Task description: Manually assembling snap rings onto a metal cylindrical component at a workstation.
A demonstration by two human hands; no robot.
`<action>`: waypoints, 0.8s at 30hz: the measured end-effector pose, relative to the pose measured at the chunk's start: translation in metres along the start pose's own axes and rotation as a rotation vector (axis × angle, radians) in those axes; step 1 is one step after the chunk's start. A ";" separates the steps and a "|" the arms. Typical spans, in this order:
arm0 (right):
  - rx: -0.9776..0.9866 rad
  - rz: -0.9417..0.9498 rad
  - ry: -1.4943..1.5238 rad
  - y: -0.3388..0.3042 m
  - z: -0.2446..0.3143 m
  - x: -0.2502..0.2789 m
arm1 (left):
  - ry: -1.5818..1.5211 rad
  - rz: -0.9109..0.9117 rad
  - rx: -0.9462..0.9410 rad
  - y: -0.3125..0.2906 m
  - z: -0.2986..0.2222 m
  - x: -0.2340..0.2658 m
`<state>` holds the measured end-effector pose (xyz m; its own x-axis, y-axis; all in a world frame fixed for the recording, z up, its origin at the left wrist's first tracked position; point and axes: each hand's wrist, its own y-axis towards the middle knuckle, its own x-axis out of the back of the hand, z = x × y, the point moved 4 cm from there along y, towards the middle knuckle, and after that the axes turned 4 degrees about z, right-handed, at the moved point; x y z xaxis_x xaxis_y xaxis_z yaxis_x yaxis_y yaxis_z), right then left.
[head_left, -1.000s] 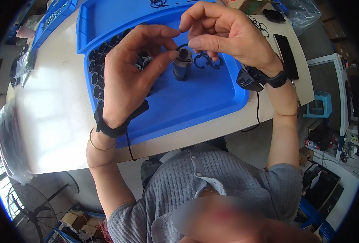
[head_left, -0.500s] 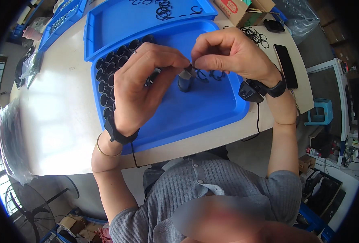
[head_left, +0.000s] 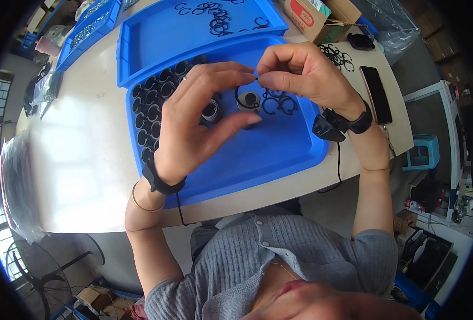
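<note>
My right hand pinches with thumb and forefinger at the upper end of a thin black C-shaped ring. The ring's curve shows below and left of those fingertips. My left hand has its thumb spread well away from its fingers, and its forefinger tip nearly meets the right fingertips. Behind the ring, from this view, a short pale cylinder with a dark hole stands in the blue tray. Another ringed cylinder is partly hidden by my left hand. Loose black C-rings lie just right.
Rows of dark cylindrical parts line the tray's left side. A second blue tray with scattered C-rings adjoins behind. At the right are more C-rings, a cardboard box and a phone. Cables hang from both wrist straps.
My left thumb has swung down away from its fingers, and the C-ring's curve now shows between them. My right hand stays in its pinch. The whole view has shifted slightly.
</note>
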<state>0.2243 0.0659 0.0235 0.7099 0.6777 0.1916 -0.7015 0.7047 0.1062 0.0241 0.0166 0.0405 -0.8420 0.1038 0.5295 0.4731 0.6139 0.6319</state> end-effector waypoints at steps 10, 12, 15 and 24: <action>0.027 -0.013 -0.096 -0.001 0.003 0.002 | 0.200 0.063 -0.013 0.001 0.000 0.001; 0.034 -0.024 -0.114 -0.003 0.005 0.006 | 0.154 0.067 0.042 0.000 0.002 0.001; 0.022 0.020 -0.220 -0.004 0.008 0.007 | 0.168 0.108 0.073 0.000 0.005 -0.001; -0.065 0.114 -0.447 -0.002 0.005 0.005 | 0.110 0.136 0.126 -0.002 0.015 -0.009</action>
<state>0.2288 0.0670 0.0296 0.5220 0.6045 0.6017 -0.7578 0.6525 0.0018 0.0265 0.0258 0.0261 -0.7360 0.1107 0.6679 0.5384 0.6937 0.4783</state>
